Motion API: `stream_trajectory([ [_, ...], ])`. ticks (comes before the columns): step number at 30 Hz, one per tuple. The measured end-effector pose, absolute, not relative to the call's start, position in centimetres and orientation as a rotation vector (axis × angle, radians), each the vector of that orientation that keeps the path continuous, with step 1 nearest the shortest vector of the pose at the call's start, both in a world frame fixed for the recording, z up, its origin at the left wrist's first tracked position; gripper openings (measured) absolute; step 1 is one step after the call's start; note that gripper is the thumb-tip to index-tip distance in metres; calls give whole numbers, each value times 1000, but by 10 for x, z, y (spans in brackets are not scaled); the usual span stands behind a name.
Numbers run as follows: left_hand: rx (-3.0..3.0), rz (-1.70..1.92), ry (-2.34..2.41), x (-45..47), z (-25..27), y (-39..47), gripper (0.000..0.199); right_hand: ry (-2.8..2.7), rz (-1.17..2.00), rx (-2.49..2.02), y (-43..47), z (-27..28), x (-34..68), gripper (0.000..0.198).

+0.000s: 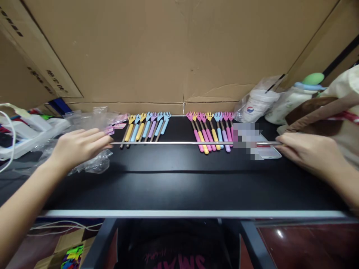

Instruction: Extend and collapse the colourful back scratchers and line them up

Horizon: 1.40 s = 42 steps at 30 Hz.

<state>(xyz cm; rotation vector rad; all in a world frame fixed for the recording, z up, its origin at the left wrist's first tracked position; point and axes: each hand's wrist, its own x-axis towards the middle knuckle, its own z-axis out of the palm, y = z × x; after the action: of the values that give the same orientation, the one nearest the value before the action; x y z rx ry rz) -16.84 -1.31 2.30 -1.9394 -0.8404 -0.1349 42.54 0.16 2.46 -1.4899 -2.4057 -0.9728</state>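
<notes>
A long thin metal rod (174, 143) stretches level above the black table, one end hidden in each fist. My left hand (81, 145) is closed on its left end, beside crumpled clear plastic bags. At the other end my right hand (311, 153) grips it, close to a phone-like flat thing (273, 152) partly covered by a blurred patch. Behind the rod lies a left row of back scratchers (146, 130) with yellow, blue and purple handles. A right row of back scratchers (209, 134) has pink, yellow, blue and purple handles. All have small claw-shaped heads pointing away from me.
Cardboard (157, 56) walls in the table's back. A white power strip (36, 136) and plastic bags (95, 162) lie left. On the right stand a lidded Pepsi cup (256, 106), a bottle (297, 99) and a cloth bag (336, 97). The table's pale front edge (190, 214) runs nearest me.
</notes>
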Motion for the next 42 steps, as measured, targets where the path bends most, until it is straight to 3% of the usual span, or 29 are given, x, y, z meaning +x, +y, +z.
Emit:
stream_trajectory([
  [8, -1860, -129, -823, -185, 27, -17, 27, -2369, -1149, -1450, -2, 22, 449, 39],
  [19, -1873, -155, -886, -180, 19, -2, 27, -2376, -1150, -1615, 6, 20, 430, 28],
  [31, -2224, -414, -690, -38, 20, -14, 30, -2547, -971, -1075, -15, 14, 273, 28],
  [35, -2277, -416, -697, -5, 22, -17, 25, -2590, -857, -1115, -18, 10, 242, 27],
  [39, -2291, -415, -731, 0, 14, -11, 14, -2679, -807, -1210, -16, 13, 232, 38],
  [42, -2337, -450, -706, -5, 6, -6, 19, -2743, -840, -1196, -15, 16, 234, 43],
])
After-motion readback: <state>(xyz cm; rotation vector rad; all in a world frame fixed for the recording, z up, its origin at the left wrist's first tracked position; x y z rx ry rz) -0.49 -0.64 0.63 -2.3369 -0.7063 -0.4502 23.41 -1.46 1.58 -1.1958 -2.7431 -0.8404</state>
